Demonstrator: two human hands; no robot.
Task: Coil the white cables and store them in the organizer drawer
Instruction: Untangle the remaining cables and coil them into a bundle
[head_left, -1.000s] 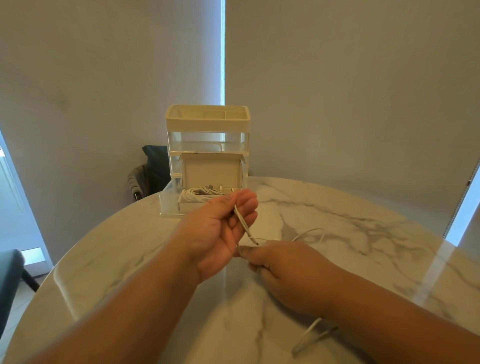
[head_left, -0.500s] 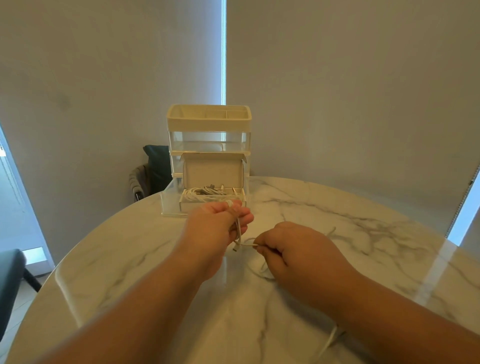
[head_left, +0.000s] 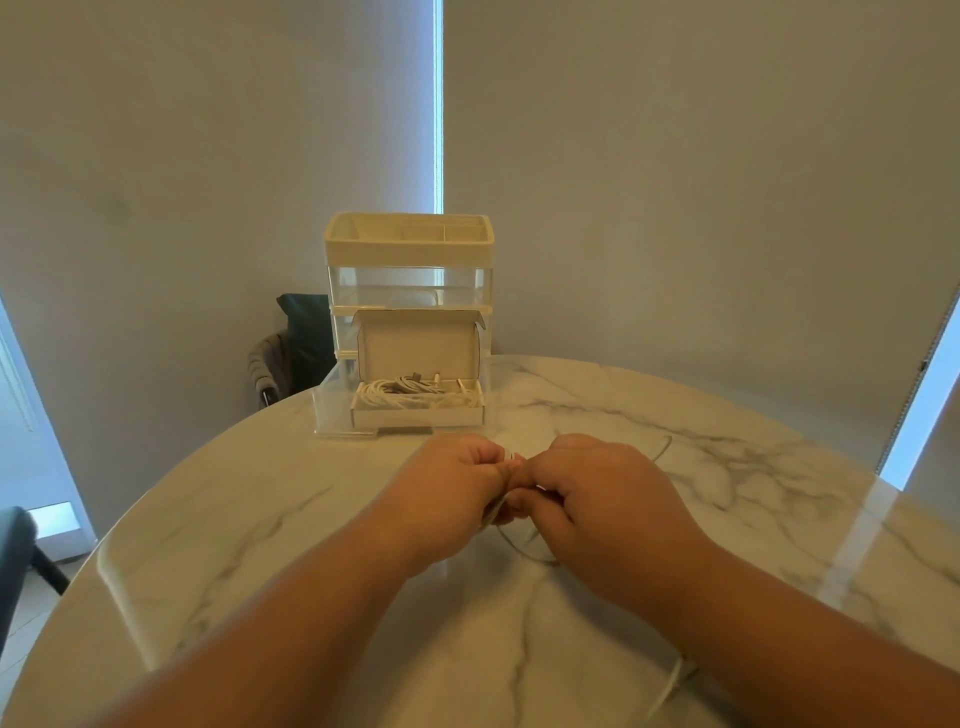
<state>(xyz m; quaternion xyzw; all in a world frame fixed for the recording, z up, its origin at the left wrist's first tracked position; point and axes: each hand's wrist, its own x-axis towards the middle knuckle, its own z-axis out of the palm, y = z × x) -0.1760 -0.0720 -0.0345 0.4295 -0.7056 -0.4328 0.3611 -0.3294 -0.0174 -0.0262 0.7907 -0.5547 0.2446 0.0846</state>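
1. Centrally, above the marble bench (head_left: 249, 525), the left hand (head_left: 454, 483) and right hand (head_left: 602, 499) meet knuckle to knuckle, both curled.
2. Each grip is closed on the white cable (head_left: 523, 551). The fingers of both hands pinch it where they touch, though the exact hold is hidden behind the knuckles.
3. From that pinch the cable sags in a loop onto the bench below the right hand. It shows again past that hand's far side, and it trails out from under the right forearm towards the near edge.
4. Behind the hands stands the organizer (head_left: 408, 249), with a cream tray on top and clear tiers below.
5. Its bottom drawer (head_left: 332, 410) is pulled out. An open cardboard box (head_left: 415, 415) sits in it, lid upright, with coiled cables (head_left: 410, 397) inside.
6. A dark chair (head_left: 304, 332) stands beyond the bench's far left rim.
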